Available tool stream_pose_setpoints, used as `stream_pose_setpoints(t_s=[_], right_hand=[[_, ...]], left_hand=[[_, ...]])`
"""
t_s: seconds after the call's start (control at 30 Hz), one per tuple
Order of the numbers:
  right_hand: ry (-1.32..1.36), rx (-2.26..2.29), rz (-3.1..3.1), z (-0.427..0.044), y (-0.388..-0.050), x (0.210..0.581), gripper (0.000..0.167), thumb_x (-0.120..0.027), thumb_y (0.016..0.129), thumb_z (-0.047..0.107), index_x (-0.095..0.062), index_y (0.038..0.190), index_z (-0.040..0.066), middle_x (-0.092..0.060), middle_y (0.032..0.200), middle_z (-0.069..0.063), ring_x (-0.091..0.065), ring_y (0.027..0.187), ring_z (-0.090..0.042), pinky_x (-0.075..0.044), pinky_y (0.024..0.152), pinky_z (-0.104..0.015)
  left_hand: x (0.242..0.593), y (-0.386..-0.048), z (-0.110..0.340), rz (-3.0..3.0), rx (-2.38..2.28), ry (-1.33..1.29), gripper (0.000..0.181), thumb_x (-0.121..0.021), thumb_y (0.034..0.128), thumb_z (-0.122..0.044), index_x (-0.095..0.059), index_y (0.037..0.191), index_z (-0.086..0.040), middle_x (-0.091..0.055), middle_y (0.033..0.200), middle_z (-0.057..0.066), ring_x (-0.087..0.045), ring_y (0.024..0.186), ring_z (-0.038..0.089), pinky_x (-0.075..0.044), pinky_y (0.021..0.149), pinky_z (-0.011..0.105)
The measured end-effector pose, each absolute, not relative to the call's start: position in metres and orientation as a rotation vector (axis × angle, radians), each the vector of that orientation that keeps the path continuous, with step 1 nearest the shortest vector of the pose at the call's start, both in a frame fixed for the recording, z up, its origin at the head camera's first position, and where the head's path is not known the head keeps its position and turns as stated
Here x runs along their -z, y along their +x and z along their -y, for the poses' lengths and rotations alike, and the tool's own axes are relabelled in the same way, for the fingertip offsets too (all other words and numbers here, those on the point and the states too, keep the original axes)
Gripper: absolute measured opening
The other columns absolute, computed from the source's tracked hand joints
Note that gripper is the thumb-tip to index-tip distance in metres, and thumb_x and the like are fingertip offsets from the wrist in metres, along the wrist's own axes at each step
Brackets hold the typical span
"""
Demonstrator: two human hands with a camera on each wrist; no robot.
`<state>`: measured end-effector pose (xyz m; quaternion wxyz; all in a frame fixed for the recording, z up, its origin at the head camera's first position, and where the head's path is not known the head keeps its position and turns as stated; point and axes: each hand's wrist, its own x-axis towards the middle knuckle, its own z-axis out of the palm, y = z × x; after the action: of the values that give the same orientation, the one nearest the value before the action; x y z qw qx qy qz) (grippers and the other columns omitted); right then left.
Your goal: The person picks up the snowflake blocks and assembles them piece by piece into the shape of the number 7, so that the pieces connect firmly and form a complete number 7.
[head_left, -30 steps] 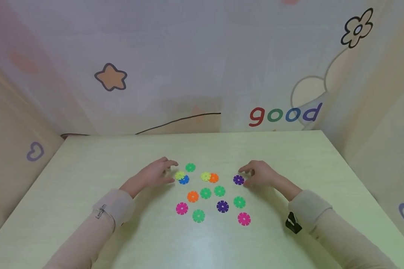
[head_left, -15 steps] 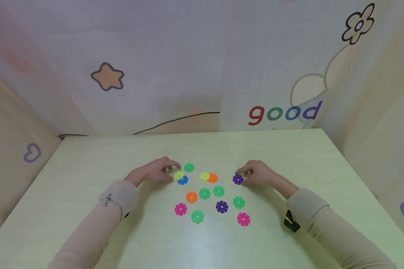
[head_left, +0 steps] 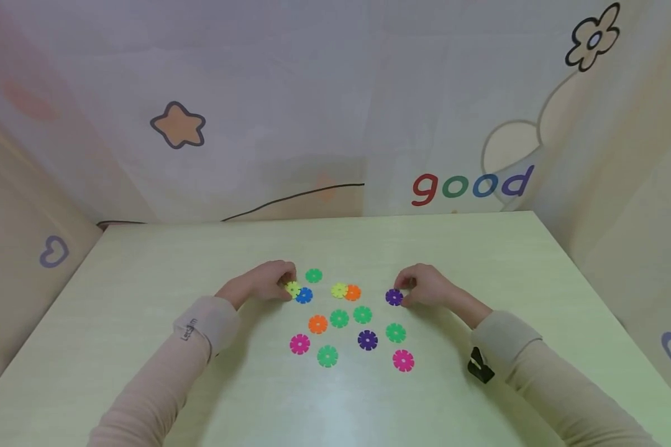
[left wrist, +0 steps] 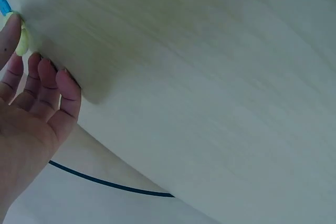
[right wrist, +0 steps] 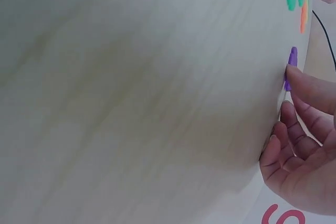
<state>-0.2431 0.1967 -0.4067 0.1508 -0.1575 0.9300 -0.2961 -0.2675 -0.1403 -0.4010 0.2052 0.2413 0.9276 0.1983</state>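
My left hand (head_left: 268, 282) pinches the left yellow snowflake disc (head_left: 292, 289) between thumb and fingers. That disc partly overlaps a blue snowflake disc (head_left: 304, 295) on its right. In the left wrist view, the thumb (left wrist: 9, 36) presses the yellow disc (left wrist: 22, 44). My right hand (head_left: 429, 287) pinches a purple snowflake disc (head_left: 394, 297) at its right edge, near the tabletop. In the right wrist view, the thumb touches the purple disc (right wrist: 291, 69), seen edge-on. A green disc (head_left: 314, 275) lies just beyond the left hand's fingers.
Between the hands, another yellow disc (head_left: 338, 290) overlaps an orange disc (head_left: 353, 292). Nearer lie several green discs, an orange one (head_left: 317, 324), a second purple one (head_left: 367, 340) and two pink ones (head_left: 403, 361). Printed curtains border the pale table (head_left: 201, 248).
My left hand's fingers have closed onto the yellow disc, which has shifted slightly left off the blue one. My right hand has come in to grip the purple disc.
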Motion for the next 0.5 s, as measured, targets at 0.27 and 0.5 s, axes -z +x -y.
stream_pose_setpoints(t_s=[0.27, 0.5], right_hand=[[-0.407, 0.862, -2.659, -0.192, -0.242, 0.406, 0.027, -0.076, 0.073, 0.009, -0.064, 0.097, 0.007, -0.054, 0.086, -0.004, -0.047, 0.083, -0.021, -0.045, 0.076, -0.032], [-0.406, 0.854, -2.674, -0.191, -0.237, 0.406, 0.022, -0.076, 0.072, 0.008, -0.062, 0.088, 0.006, -0.054, 0.082, -0.004, -0.047, 0.08, -0.021, -0.044, 0.075, -0.033]], left_hand=[[0.397, -0.263, 0.14, -2.606, -0.562, 0.633, 0.021, -0.067, 0.0812, -0.006, -0.056, 0.099, -0.006, -0.053, 0.086, 0.004, -0.048, 0.083, 0.021, -0.045, 0.079, 0.033], [0.398, -0.257, 0.148, -2.6, -0.677, 0.631, 0.027, -0.065, 0.0826, -0.005, -0.056, 0.107, -0.008, -0.053, 0.081, 0.005, -0.048, 0.077, 0.02, -0.045, 0.072, 0.031]])
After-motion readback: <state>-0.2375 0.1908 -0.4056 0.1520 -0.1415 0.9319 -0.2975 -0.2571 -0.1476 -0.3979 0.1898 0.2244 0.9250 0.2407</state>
